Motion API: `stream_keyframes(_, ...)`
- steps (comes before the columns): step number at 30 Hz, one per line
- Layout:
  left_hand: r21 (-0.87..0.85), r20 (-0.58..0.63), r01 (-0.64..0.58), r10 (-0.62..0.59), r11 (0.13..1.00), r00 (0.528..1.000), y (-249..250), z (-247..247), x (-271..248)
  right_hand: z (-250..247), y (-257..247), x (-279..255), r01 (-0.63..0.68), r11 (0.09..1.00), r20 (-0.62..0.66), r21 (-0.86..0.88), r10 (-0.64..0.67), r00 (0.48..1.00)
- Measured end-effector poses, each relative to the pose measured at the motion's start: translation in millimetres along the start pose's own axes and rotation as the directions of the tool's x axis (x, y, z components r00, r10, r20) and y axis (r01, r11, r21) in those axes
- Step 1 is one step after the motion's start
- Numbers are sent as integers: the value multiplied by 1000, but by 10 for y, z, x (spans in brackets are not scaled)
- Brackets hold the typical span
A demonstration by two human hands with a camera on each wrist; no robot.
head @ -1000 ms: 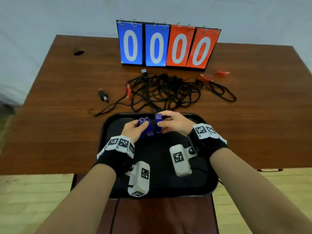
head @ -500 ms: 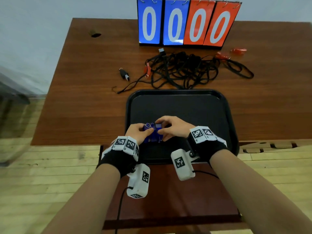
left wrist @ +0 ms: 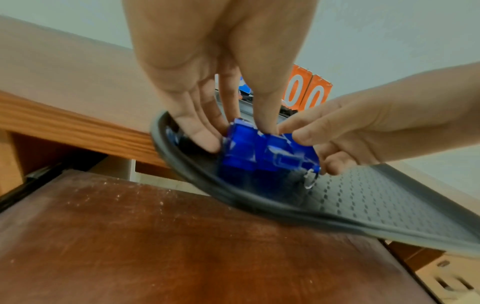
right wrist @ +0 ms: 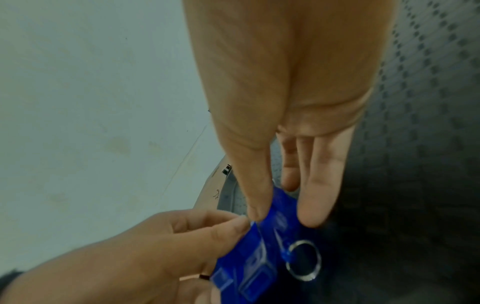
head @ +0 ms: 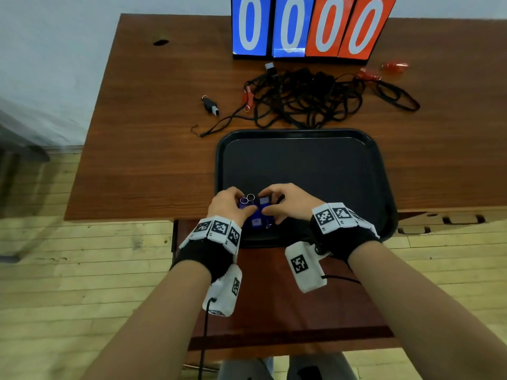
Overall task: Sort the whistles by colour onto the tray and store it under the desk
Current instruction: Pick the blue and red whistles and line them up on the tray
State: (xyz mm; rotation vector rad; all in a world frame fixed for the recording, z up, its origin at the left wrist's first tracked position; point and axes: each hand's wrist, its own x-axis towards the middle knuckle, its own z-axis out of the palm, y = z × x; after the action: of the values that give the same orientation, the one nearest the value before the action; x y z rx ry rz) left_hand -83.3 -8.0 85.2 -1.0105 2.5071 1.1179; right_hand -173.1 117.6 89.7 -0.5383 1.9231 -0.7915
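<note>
The blue whistles [head: 256,215] sit bunched at the 7 o'clock corner of the black tray [head: 301,165], which overhangs the tabletop [head: 153,149] edge. The left hand [head: 227,204] and right hand [head: 290,202] each have their grip pinching the cluster. At 12 o'clock lie tangled lanyards [head: 307,97], red whistles [head: 395,67] and a scoreboard [head: 307,26].

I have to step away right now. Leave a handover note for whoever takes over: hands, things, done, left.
Left hand and right hand both pinch the blue whistles, grouped at the near left of the tray.
Tray overhangs the desk's near edge.
Done: blue whistles on the tray.
Left: red whistles, a black whistle and tangled cords are on the desk; sort them, then store the tray under the desk.
</note>
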Motion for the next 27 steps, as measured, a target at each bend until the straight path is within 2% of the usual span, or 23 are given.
stream_keyframes(5, 73, 2, -14, 14, 997, 1000, -27, -35, -3, 4, 17, -16, -29, 999, 24, 14, 29, 999)
stream_keyframes(8, 52, -35, -7, 8, 999, 999, -11, -74, 26, 9, 21, -34, -42, 999, 43, 35, 41, 998)
stream_keyframes(12, -164, -98, -33, 17, 986, 995, 88, -203, 169, -148, -30, -47, -28, 1000, -62, 3, 28, 998)
stream_keyframes(15, -400, -94, -5, -36, 916, 995, 289, -294, 330, -386, -98, -84, 28, 999, -164, 16, -25, 986)
stream_keyframes(17, -455, -92, -8, -38, 890, 995, 436, -312, 442, -530, -128, -79, 69, 997, -233, 24, -61, 971)
stream_keyframes(20, -458, -106, -42, -8, 888, 994, 694, -321, 620, -776, -148, -7, 101, 994, -320, 39, -83, 944)
stream_keyframes(27, -405, -149, -45, -18, 913, 989, 1178, -391, 1290, -1309, -73, 377, 106, 994, -309, 8, -98, 946)
